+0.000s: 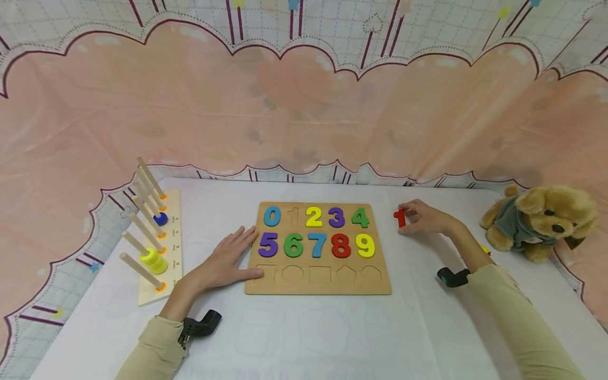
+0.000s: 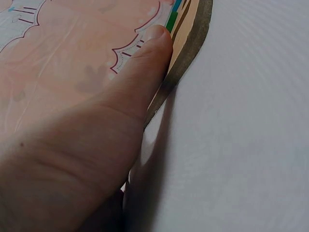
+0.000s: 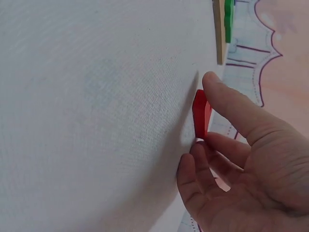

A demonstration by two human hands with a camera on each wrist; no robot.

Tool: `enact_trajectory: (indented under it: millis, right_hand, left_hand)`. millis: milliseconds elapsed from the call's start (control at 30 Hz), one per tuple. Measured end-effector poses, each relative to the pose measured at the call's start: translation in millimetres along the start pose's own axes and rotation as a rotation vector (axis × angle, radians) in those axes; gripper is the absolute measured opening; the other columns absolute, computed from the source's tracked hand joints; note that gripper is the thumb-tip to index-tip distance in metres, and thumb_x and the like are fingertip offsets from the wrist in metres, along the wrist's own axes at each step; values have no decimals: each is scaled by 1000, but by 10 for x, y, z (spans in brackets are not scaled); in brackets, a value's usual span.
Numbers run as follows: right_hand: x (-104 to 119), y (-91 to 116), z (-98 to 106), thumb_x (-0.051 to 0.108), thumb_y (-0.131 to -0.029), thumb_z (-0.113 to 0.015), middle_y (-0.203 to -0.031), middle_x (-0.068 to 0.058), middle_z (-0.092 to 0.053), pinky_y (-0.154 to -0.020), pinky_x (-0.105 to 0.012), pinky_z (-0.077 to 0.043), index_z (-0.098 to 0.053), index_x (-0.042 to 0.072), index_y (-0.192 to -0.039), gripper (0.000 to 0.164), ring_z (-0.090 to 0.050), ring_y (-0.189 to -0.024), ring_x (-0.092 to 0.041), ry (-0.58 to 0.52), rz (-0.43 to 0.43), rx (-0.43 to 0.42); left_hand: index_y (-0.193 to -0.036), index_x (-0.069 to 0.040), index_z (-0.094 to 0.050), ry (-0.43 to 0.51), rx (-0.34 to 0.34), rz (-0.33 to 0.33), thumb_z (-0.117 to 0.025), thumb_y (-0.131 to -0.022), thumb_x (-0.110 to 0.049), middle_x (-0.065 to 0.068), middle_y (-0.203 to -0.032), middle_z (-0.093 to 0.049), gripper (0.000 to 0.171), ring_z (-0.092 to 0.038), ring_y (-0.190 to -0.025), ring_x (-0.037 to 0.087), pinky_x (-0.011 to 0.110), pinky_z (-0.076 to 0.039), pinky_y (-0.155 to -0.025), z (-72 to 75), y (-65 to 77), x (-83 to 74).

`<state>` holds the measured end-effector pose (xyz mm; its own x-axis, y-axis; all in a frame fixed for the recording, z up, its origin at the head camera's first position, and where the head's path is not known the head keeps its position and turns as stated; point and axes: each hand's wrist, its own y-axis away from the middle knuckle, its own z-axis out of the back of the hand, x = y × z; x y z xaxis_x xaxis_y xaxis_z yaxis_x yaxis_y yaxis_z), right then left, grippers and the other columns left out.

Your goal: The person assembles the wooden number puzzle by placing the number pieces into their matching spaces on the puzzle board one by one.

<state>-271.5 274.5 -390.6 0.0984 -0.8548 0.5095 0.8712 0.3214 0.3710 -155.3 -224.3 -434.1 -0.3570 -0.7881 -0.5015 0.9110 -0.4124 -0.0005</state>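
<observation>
A wooden number puzzle board [image 1: 317, 291] lies flat in the middle of the table with colored numerals in its top rows. The slot for 1 [image 1: 293, 217] shows bare wood between the blue 0 [image 1: 272, 216] and the yellow 2 [image 1: 314, 217]. My left hand [image 1: 227, 259] rests against the board's left edge, its thumb over the lower left corner and its fingers extended. To the right of the board, my right hand [image 1: 424, 218] pinches a red number 1 [image 1: 400, 218] between thumb and fingers. The right wrist view shows this red piece [image 3: 200, 114] edge-on, close to the white tabletop.
At the left stands a peg board [image 1: 174, 248] with upright wooden pegs, yellow rings [image 1: 154, 260] and a blue bead [image 1: 161, 218]. A plush dog [image 1: 534, 221] sits at the far right. A small yellow piece [image 1: 485, 249] is partly hidden behind the right forearm.
</observation>
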Motion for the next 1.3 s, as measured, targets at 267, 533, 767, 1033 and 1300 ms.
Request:
enact_trajectory:
  millis: [267,533,767,1033,1300]
  right_hand:
    - [-16,-19,-23,36,-86,-72,-140,-25,-36,-105,-60,-42,-42,2,-141,71,-43,-126,-44,18,21,-45]
    - [79,-66,-92,32,-85,-72,-128,-26,-50,-100,-54,-48,-47,-5,-135,66,-50,-115,-39,37,28,-168]
    - [414,-125,-172,32,-86,-71,-123,-22,-57,-93,-46,-52,-51,-4,-133,62,-55,-112,-35,-49,134,-249]
    - [1229,-270,-389,34,-85,-73,-124,-15,-57,-91,-40,-55,-51,3,-135,63,-58,-112,-29,-55,287,-172]
    - [1870,-606,-677,35,-85,-73,-124,-16,-58,-97,-39,-52,-53,0,-136,65,-58,-116,-29,117,440,-48]
  left_hand:
    - [-154,-7,-26,-11,9,8,-68,-81,-58,12,-162,-22,99,-11,-151,39,61,-11,-119,6,-5,-6]
    - [-154,-7,-26,-10,9,11,-68,-81,-57,12,-162,-22,98,-11,-151,39,61,-11,-119,11,-9,-10]
    - [-154,-8,-25,-11,9,9,-68,-80,-59,12,-162,-22,99,-11,-151,39,61,-11,-119,3,-8,5]
    - [-154,-8,-25,4,4,15,-68,-80,-58,12,-162,-22,99,-11,-151,39,62,-11,-119,14,11,9]
    - [-155,-10,-25,14,14,15,-68,-80,-58,10,-163,-21,98,-11,-151,38,62,-11,-119,9,2,3]
